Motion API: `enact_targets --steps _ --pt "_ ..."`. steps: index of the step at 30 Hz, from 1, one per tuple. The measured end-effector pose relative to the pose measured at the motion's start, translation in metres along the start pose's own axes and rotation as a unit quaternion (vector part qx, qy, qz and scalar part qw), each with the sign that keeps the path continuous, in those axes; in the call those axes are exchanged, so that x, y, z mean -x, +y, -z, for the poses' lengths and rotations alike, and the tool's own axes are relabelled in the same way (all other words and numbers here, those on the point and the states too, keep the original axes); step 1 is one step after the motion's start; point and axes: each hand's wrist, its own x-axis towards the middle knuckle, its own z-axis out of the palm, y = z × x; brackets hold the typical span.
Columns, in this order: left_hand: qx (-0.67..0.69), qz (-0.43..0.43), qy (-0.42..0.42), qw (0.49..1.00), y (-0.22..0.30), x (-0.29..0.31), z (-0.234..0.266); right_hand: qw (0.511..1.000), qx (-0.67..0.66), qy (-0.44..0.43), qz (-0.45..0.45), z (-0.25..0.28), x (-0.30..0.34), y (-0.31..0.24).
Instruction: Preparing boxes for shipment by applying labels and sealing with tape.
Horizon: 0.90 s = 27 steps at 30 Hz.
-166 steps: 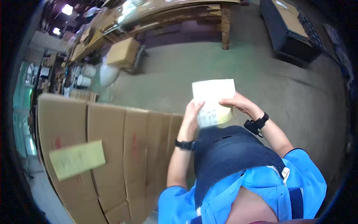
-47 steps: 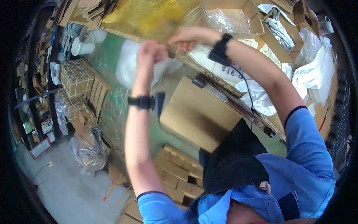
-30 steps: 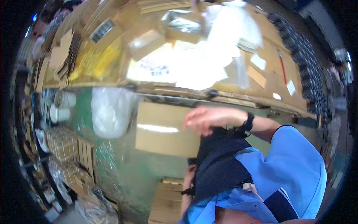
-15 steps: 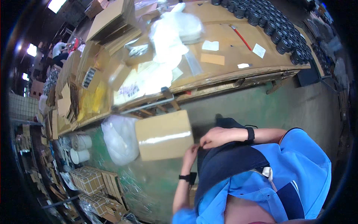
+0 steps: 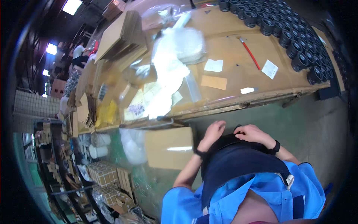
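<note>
Light comes mainly from bright ceiling panels (image 5: 71, 6) at the upper left, blown out to white. The wooden counter (image 5: 238, 67) is evenly lit, with glare on the clear plastic bags (image 5: 175, 56). A pale sheen streaks the cardboard box (image 5: 169, 148). Edges bend strongly and darken into black vignette; the shelving at left looks dim, perhaps slightly smeared.

The surface (image 5: 238, 67) looks like worn wood, matt brown and scuffed, with a rough front edge. On it lie crumpled clear plastic bags (image 5: 175, 56), glossy and catching the light, and small matt paper slips (image 5: 213, 65). The black rings (image 5: 294, 33) along its far side look like dull rubber or plastic. The cardboard box (image 5: 169, 147) is matt brown with a shiny strip of tape. The dark apron (image 5: 238, 164) is matt cloth; the floor (image 5: 298, 115) is smooth green paint.
</note>
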Motion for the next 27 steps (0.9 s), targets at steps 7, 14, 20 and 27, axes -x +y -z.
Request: enact_targets --steps 7,14,20,27 --pt "-0.032 0.020 0.137 0.990 -0.012 -0.066 0.080 1.000 -0.006 -0.023 -0.003 0.028 -0.013 0.034" --pt "-0.110 0.086 0.324 0.936 -0.065 -0.132 0.275 0.999 0.016 0.032 -0.008 0.043 -0.038 0.031" --pt "-0.184 0.143 0.322 0.918 -0.156 -0.190 0.379 0.995 -0.002 0.059 -0.075 0.056 -0.068 0.005" --pt "-0.345 0.229 0.237 0.879 -0.246 -0.237 0.390 0.993 0.014 0.082 -0.085 0.047 -0.114 -0.026"
